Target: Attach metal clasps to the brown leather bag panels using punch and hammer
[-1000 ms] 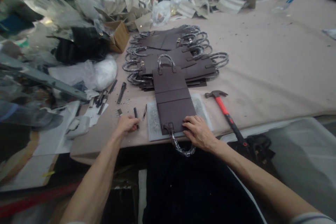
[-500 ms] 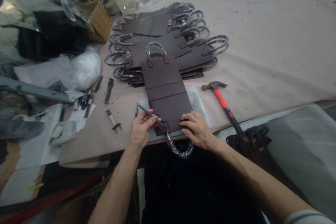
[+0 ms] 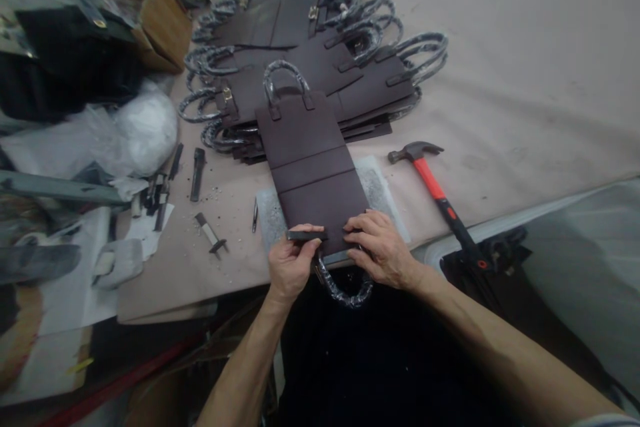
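Note:
A dark brown leather bag panel point(image 3: 320, 140) lies lengthwise before me, creased across its middle. One plastic-wrapped handle is at its far end; another wrapped handle point(image 3: 347, 299) hangs over the table edge at the near end. My left hand point(image 3: 293, 267) pinches a flat dark strip point(image 3: 303, 235) between thumb and fingers over the panel's near left corner. Whether the strip is leather or a tool I cannot tell. My right hand point(image 3: 383, 250) grips the panel's near right edge, fingers curled on top, covering one handle end. Under the panel sits a grey-white slab point(image 3: 383, 190).
Behind lies a pile of similar bag panels point(image 3: 300, 73) with wrapped handles. A claw hammer point(image 3: 435, 190) rests at right, its grip over the table edge. At left are a pronged punch point(image 3: 211, 233), a dark rod tool point(image 3: 197, 173), plastic bags and a cardboard box point(image 3: 163, 23).
My left hand has moved slightly right, and the dark strip has turned from slanting to nearly level. My right hand keeps its place on the panel. The camera view has shifted a little.

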A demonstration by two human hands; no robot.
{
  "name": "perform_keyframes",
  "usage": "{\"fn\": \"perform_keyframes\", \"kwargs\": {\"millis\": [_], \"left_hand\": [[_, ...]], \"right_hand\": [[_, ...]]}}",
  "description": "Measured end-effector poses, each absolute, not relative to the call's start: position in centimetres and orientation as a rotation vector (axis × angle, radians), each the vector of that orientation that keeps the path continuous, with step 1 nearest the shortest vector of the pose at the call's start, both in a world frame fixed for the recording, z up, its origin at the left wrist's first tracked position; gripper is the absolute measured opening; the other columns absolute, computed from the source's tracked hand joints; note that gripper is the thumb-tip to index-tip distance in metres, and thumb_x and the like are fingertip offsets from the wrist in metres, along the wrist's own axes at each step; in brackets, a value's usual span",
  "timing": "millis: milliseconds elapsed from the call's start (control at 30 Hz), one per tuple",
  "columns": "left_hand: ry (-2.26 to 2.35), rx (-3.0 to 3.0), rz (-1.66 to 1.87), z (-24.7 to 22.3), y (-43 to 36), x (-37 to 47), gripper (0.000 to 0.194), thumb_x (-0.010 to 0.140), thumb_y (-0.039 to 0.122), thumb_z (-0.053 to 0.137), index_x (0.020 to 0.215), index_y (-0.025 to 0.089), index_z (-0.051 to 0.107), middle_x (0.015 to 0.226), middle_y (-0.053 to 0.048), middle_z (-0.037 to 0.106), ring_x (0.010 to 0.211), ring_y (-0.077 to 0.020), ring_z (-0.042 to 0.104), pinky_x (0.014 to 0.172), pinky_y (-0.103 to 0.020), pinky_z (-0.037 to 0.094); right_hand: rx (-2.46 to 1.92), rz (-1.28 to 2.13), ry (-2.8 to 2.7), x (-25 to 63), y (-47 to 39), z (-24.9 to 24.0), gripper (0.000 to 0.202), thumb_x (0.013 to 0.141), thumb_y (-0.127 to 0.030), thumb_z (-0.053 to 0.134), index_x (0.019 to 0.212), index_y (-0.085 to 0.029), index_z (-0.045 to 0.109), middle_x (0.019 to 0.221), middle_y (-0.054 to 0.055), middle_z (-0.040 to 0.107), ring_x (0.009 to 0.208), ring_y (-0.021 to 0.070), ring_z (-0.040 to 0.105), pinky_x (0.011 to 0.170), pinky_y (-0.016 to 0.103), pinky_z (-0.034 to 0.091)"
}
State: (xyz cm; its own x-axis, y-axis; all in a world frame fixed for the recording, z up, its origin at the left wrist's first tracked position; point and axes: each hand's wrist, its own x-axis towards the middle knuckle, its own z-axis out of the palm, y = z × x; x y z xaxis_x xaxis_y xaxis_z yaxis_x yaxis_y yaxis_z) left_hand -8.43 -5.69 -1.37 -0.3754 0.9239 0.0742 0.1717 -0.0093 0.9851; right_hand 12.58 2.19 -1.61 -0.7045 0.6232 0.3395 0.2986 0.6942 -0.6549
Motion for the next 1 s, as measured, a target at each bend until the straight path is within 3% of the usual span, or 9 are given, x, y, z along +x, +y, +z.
{"fn": "perform_keyframes", "kwargs": {"millis": [433, 800, 1000], "left_hand": [[1.605, 1.495, 1.411, -1.7, -5.6, -8.6, 0.013, 0.091, 0.02, 0.069, 0.104, 0.018, 0.07, 0.103, -0.007, 0.078, 0.098, -0.0206, 0.075, 0.096, -0.039, 0.061], [1.731, 1.936, 1.361, -1.9, -5.4, -7.7, 0.015, 0.096, 0.018, 0.057, 0.108, 0.017, 0.066, 0.101, -0.009, 0.077, 0.097, -0.0203, 0.075, 0.091, -0.036, 0.063], [1.76, 2.024, 1.356, -2.1, -5.3, -7.4, 0.017, 0.095, 0.015, 0.056, 0.108, 0.016, 0.067, 0.1, -0.01, 0.077, 0.096, -0.0206, 0.075, 0.091, -0.033, 0.062]], "right_hand": [[-0.718, 0.765, -2.363, 12.6, 2.2, -1.7, 0.018, 0.097, -0.034, 0.057, 0.107, -0.023, 0.068, 0.118, 0.009, 0.068, 0.11, 0.0269, 0.059, 0.11, 0.054, 0.037], [-0.718, 0.774, -2.359, 12.6, 2.1, -1.7, 0.02, 0.095, -0.035, 0.059, 0.107, -0.022, 0.069, 0.118, 0.009, 0.067, 0.11, 0.0273, 0.058, 0.11, 0.054, 0.036], [-0.656, 0.837, -2.302, 12.9, 2.3, -1.3, 0.022, 0.095, -0.035, 0.059, 0.109, -0.021, 0.068, 0.118, 0.011, 0.066, 0.111, 0.0282, 0.058, 0.105, 0.054, 0.042]]}}
